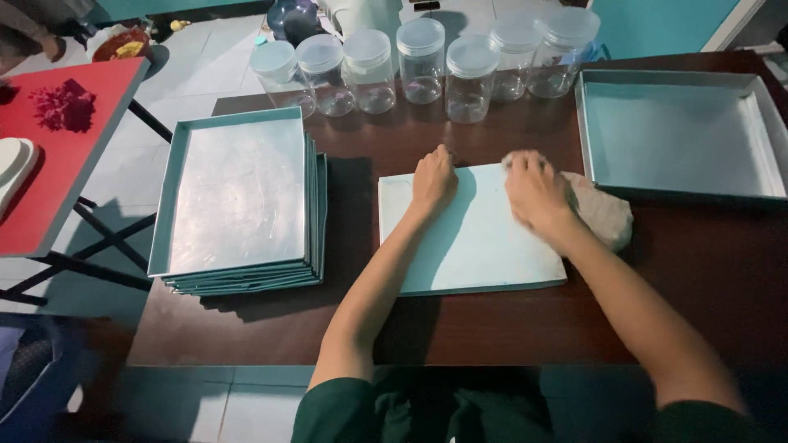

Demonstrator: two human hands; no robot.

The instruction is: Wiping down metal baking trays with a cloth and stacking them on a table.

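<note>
Dark brown wood forms the bench (pixel 492 328) under both hands. Left of the left hand (pixel 432 180) sits a stack of teal trays (pixel 238 205); right of the right hand (pixel 538 195) lies an open teal tray (pixel 681 139). Beneath both lies a flat teal board (pixel 472 246). Beyond the knuckles stand clear lidded jars (pixel 423 61). The left grip is released, pressed flat on the board; the right grip rests on a crumpled cloth (pixel 603 213), fingers loosely curled on it.
</note>
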